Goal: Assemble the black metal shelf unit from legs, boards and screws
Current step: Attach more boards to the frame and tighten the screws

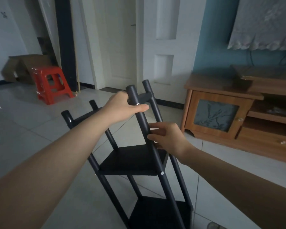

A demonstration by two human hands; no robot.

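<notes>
The black metal shelf unit [132,161] stands tilted away from me on the tiled floor, with two black boards fixed between four dark tubular legs. A short crossbar [145,96] joins the two right legs near their tops. My left hand [124,108] grips the near right leg [157,162] just below its top, thumb lying across a silver screw. Lower on the same leg, my right hand [167,138] pinches the tube with fingers and thumb. Another silver screw [162,173] shows at the corner of the upper board.
A wooden TV cabinet [238,113] stands close on the right. A red plastic stool [52,85] and a cardboard box [23,68] sit at the back left. White doors [119,47] lie straight ahead, with pale floor tiles between them and the shelf.
</notes>
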